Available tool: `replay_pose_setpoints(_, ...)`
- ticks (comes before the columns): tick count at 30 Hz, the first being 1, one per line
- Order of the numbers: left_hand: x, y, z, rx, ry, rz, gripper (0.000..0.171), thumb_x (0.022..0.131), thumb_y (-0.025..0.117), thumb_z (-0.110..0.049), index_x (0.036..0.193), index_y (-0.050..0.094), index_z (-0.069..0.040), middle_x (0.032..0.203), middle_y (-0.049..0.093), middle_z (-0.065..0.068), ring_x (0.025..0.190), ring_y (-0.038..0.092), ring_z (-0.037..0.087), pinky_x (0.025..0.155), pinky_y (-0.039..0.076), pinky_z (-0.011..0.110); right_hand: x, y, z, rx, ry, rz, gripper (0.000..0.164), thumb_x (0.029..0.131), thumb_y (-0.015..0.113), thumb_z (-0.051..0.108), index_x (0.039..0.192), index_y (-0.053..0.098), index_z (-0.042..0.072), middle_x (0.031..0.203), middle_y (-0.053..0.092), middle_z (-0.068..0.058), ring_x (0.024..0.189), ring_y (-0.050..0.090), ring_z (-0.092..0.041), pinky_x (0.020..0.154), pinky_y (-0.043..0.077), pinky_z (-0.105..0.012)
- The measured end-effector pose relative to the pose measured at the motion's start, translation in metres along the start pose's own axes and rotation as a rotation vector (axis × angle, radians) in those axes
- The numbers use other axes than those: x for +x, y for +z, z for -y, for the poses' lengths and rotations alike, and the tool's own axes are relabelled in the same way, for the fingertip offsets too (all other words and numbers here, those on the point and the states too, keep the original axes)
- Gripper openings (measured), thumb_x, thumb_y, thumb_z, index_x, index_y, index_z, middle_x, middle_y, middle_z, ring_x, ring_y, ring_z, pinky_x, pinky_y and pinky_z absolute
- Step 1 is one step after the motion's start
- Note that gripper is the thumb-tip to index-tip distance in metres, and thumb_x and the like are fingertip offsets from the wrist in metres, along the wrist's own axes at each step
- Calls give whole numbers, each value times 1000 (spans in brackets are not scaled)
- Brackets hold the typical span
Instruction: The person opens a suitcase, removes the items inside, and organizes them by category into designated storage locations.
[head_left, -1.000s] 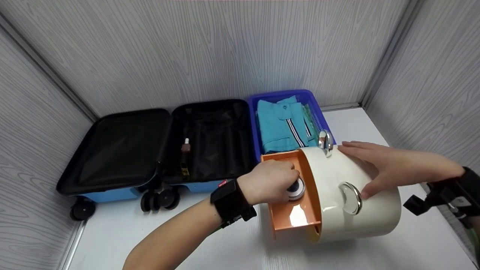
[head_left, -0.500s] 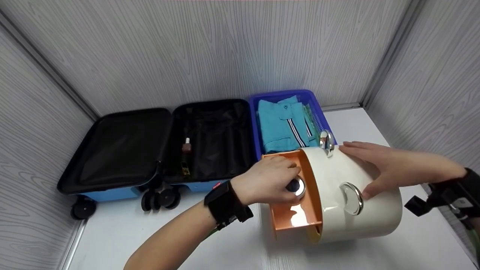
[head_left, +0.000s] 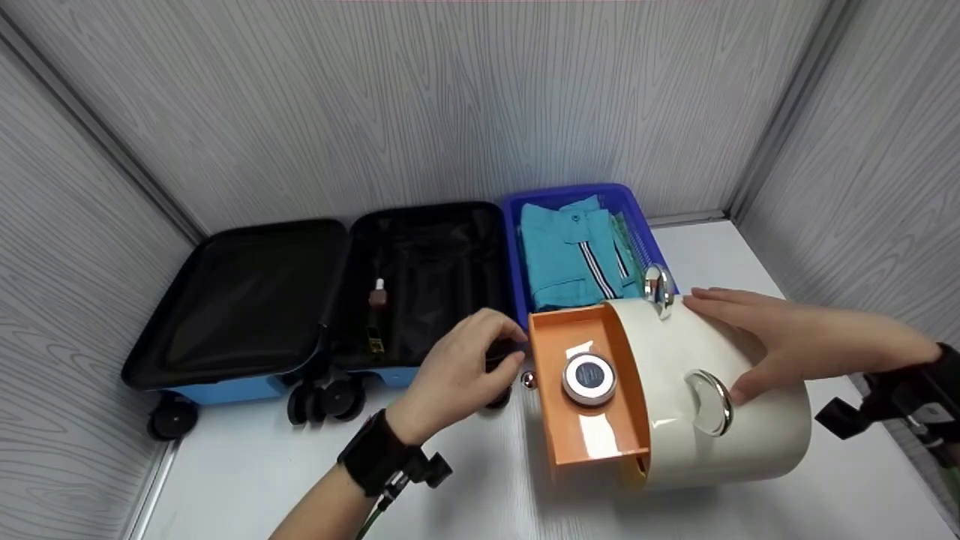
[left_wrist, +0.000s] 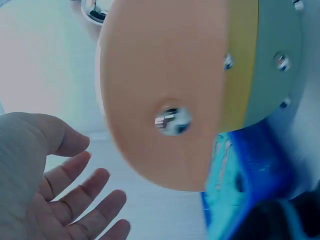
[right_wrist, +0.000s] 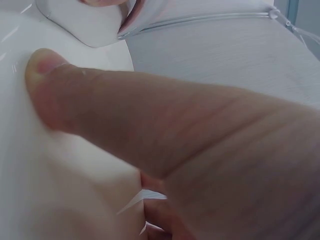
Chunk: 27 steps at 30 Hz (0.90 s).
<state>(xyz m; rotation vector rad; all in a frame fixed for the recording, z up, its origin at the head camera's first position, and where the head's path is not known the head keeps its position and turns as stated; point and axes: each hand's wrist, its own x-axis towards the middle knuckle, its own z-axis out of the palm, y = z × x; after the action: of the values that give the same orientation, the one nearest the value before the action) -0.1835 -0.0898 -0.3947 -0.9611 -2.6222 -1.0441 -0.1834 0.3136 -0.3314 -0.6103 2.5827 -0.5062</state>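
Note:
In the head view a small storage box with a cream curved shell [head_left: 720, 442] lies on the table, its orange drawer [head_left: 555, 435] pulled out. A round jar with a white-rimmed lid [head_left: 589, 379] sits inside that drawer. Just left of the drawer front is my left hand [head_left: 461, 371], fingers loosely curved and holding nothing. The left wrist view shows the same hand [left_wrist: 65, 185] apart from the drawer's silver knob [left_wrist: 172, 121]. My right hand [head_left: 772, 337] rests spread on the shell, and its thumb [right_wrist: 90, 100] lies against the cream surface in the right wrist view.
Behind the left hand, a blue suitcase lies open, with a black lining [head_left: 442, 262]; a small brown bottle with a white top [head_left: 378, 296] is in it. A purple-blue basket [head_left: 637, 225] holds folded turquoise clothes [head_left: 559, 255], right behind the box. Yellow [left_wrist: 242, 65] and green drawers [left_wrist: 275, 85] adjoin the orange one.
My left hand has let go of the round jar and moved left out of the drawer, leaving the jar lying there. The right hand stays on the shell.

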Motion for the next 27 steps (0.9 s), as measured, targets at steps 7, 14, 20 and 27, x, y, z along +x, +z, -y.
replay_pose_setpoints(7,-30,33,9,-179,-157,59,27,98,71,-24,124,64,-21,120,60,-8,105,59,8,89,54,35,-1,0,0,-4,18,2,122,67,89,59,164,26,22,168,21,-14,151,19,-44,114,22,-69)
replay_pose_setpoints(14,-34,49,14,-270,-200,10,22,99,71,-28,120,65,-23,114,61,-10,101,63,9,86,57,37,1,0,0,7,28,6,123,66,90,58,164,26,20,168,21,-16,151,17,-45,114,21,-71)
replay_pose_setpoints(20,-33,50,12,-298,-215,13,22,99,71,-29,120,66,-23,113,63,-8,100,63,6,85,57,38,0,0,0,13,16,2,123,65,90,58,164,27,21,168,21,-14,152,17,-44,114,21,-69)
replay_pose_setpoints(27,-27,53,7,-277,-172,-2,22,99,71,-34,119,67,-23,112,63,-10,101,62,5,84,54,34,-1,-1,1,6,-5,0,122,66,90,58,164,26,20,168,21,-12,152,17,-41,115,21,-66)
